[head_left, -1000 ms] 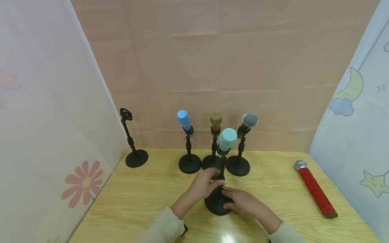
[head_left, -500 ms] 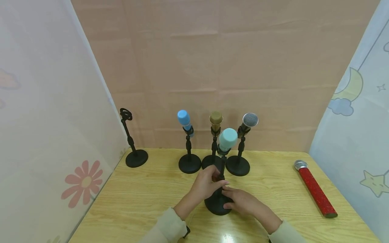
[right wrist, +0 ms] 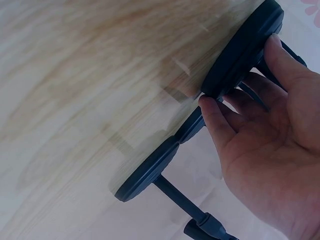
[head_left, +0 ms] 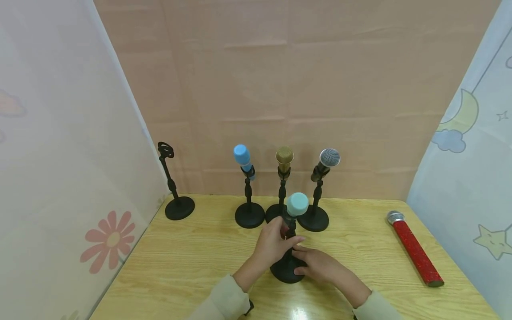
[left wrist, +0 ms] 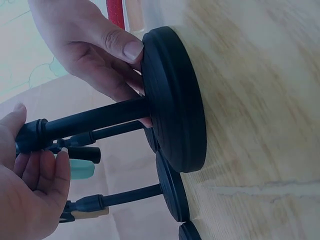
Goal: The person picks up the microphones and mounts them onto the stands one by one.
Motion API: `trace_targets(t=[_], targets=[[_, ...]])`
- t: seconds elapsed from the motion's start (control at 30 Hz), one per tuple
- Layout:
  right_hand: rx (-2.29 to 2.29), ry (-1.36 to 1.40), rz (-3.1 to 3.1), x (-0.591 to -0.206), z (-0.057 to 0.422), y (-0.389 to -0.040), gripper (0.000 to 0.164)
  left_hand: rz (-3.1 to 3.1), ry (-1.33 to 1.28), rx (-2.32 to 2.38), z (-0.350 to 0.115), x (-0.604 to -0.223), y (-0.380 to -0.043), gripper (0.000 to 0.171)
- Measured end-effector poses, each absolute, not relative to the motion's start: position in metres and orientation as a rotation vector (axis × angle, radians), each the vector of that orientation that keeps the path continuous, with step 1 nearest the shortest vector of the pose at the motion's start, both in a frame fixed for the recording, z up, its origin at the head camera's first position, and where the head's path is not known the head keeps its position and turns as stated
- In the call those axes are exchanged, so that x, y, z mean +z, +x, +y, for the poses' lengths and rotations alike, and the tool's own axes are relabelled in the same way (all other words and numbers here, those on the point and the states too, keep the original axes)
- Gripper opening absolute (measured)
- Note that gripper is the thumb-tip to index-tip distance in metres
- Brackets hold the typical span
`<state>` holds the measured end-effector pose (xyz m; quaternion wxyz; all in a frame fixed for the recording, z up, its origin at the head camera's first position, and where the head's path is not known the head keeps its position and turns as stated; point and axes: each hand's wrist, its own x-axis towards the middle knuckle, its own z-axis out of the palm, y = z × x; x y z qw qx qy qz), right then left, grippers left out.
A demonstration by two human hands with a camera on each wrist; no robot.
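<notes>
A teal-headed microphone [head_left: 297, 204] sits in a black desk microphone stand [head_left: 286, 270] at the front centre of the table. My left hand [head_left: 269, 245] grips the stand's pole below the microphone; in the left wrist view its fingers and thumb curl round the pole's thick collar [left wrist: 31, 135]. Lower down, my right hand [head_left: 322, 266] holds the round base [left wrist: 175, 100], with its thumb on the base's edge and its fingers behind the pole. In the right wrist view, the right hand's fingertips [right wrist: 207, 103] are at the base's rim.
Behind stand three more stands, holding a blue microphone [head_left: 242, 155], a gold one [head_left: 284, 156] and a silver-headed one [head_left: 330, 158]. An unloaded stand [head_left: 180, 208] is at the back left. A red microphone [head_left: 418, 253] lies on the right of the wooden table [head_left: 180, 266].
The teal-headed microphone has come down toward the base, and the stand is shorter. My left hand has shifted slightly right, still on the pole; my right hand has stayed at the base.
</notes>
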<state>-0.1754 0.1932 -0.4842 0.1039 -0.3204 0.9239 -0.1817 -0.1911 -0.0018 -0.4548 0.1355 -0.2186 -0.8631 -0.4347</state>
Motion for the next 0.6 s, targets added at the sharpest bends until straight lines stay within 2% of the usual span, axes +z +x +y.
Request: trace_targets(t=[0.23,0.47,0.6], targets=[[-0.540,-0.957,2.718,-0.485,0.192,-0.177,0.060,-2.440,-0.666,-1.239,-0.003,-0.457,-0.189,0.037],[-0.550,-0.951,2.709,-0.484,0.193,-0.177,0.060,-2.486,-0.901,-1.214,-0.010,-0.456,-0.188,0.013],[-0.561,-0.940,2.701,-0.484,0.193,-0.178,0.060,-2.550,-0.985,-1.290,-0.012,-0.452,-0.188,0.016]])
